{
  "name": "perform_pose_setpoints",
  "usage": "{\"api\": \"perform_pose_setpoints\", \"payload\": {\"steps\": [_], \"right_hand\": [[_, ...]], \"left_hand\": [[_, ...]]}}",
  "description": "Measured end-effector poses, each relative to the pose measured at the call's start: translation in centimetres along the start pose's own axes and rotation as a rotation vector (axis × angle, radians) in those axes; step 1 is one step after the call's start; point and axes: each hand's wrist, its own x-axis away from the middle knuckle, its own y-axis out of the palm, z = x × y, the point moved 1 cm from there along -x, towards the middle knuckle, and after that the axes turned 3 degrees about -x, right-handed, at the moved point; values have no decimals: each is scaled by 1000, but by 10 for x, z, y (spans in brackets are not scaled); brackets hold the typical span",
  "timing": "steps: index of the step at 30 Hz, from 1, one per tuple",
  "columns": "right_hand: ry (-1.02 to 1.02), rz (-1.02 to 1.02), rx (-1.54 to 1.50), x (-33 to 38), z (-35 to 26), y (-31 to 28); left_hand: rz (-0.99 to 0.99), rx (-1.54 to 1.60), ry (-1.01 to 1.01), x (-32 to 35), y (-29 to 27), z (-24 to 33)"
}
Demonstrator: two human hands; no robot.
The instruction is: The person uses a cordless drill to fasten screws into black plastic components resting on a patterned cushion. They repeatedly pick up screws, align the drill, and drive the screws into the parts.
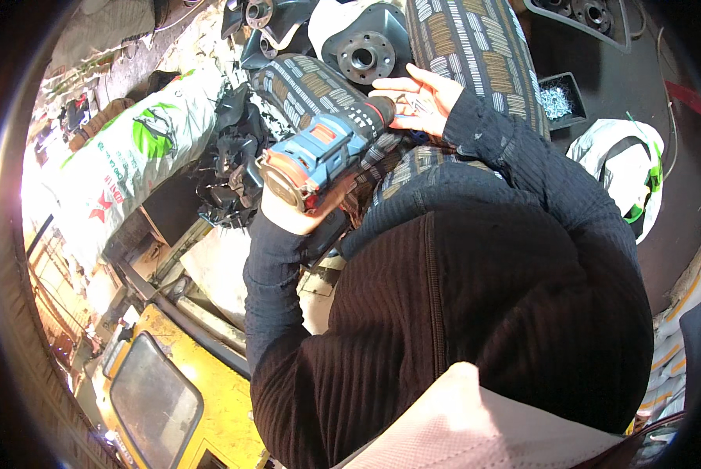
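My left hand (292,213) is wrapped round the grip of a blue cordless drill (319,156), whose dark chuck points up and right. Just beside the chuck, my right hand (421,100) has its fingers stretched out and apart. I cannot make out anything held in it. Beyond both hands lies a dark part with a round metal flange (382,59), with holes around its large centre opening. My legs in patterned trousers (475,59) lie on either side of that part.
An open black tray of small bluish screws (555,103) stands at right, near a white bag (620,168). More flanged parts (593,16) sit at top right. At left are black plastic pieces (237,152), a white-green sack (135,148) and a yellow machine (221,399).
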Motion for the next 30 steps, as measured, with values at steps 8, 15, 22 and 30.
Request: {"api": "perform_pose_setpoints", "payload": {"steps": [8, 15, 22, 30], "right_hand": [[-33, 30, -83, -5, 7, 1], [-62, -4, -90, -4, 10, 4], [-201, 75, 235, 5, 12, 12], [-100, 102, 270, -6, 9, 0]], "left_hand": [[110, -96, 39, 29, 29, 4], [62, 57, -44, 30, 28, 4], [146, -4, -15, 34, 14, -6], [109, -82, -49, 38, 17, -15]]}}
